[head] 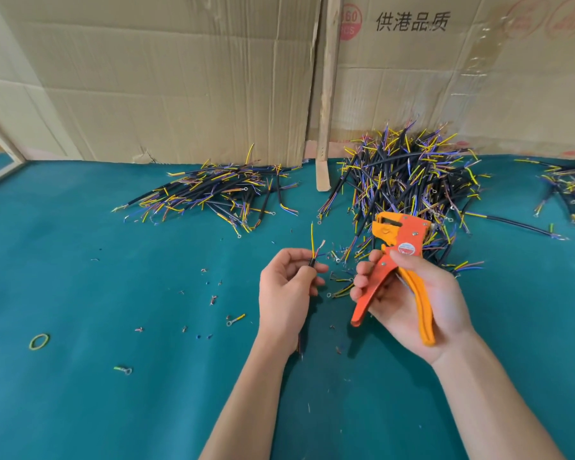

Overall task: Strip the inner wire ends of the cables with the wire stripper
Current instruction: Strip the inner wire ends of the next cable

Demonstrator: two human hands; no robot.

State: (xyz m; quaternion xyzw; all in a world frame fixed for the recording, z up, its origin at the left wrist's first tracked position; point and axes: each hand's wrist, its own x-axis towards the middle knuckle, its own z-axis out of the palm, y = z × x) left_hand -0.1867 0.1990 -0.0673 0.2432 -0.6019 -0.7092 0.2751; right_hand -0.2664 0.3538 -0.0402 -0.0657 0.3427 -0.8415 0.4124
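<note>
- The left hand [287, 287] pinches one black cable [312, 262] between thumb and fingertips, just under the point where the jacket ends; a yellow inner wire and a thinner reddish one stand up from it, and the far end hangs below the wrist.
- The cable looks light and limp, so it is best gripped near the jacket's edge, as here, or the fine wires will bend away from the tool; the bared strands look easy to nick.
- The right hand [412, 300] curls around the handles of the orange wire stripper [395, 260], whose head points up and away, apart from the wires.
- On the green table mat [113, 410] lie a smaller cable pile [213, 194] to the left, a large pile [409, 184] behind the stripper and a third at the right edge.
- Insulation scraps, a loose ring terminal and a yellow rubber band [39, 341] are scattered on the mat.
- Flattened cardboard [180, 78] lines the back wall.
</note>
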